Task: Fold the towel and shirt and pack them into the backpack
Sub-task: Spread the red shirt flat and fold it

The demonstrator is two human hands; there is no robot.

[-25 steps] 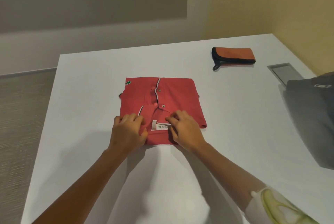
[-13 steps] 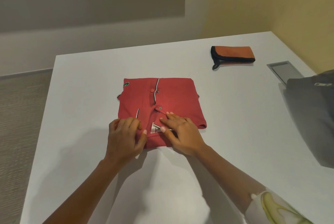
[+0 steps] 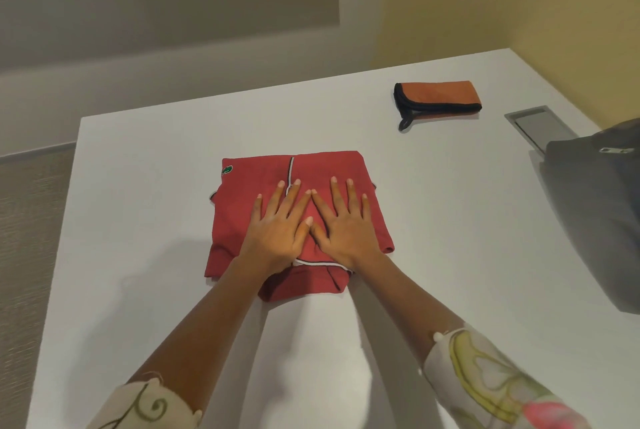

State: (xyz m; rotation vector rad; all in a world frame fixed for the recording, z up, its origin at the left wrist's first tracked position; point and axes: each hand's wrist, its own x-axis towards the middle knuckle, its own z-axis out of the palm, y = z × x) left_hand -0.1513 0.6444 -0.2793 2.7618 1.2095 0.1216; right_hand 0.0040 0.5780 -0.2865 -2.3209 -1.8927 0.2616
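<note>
So far: one red shirt (image 3: 242, 217) lay folded square mid-table (image 3: 138, 186), with the left hand (image 3: 277, 231) and right hand (image 3: 341, 231) flat on it, fingers straight and spread, pressing. One orange towel (image 3: 440, 96) sat folded, well apart to the right. One grey backpack (image 3: 595, 214) was at the right edge, cropped; open or zipped, could not tell. Folding judged done; packing both items left.

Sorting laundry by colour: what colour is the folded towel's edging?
Black edging on the orange towel, clearest in the head view.
</note>
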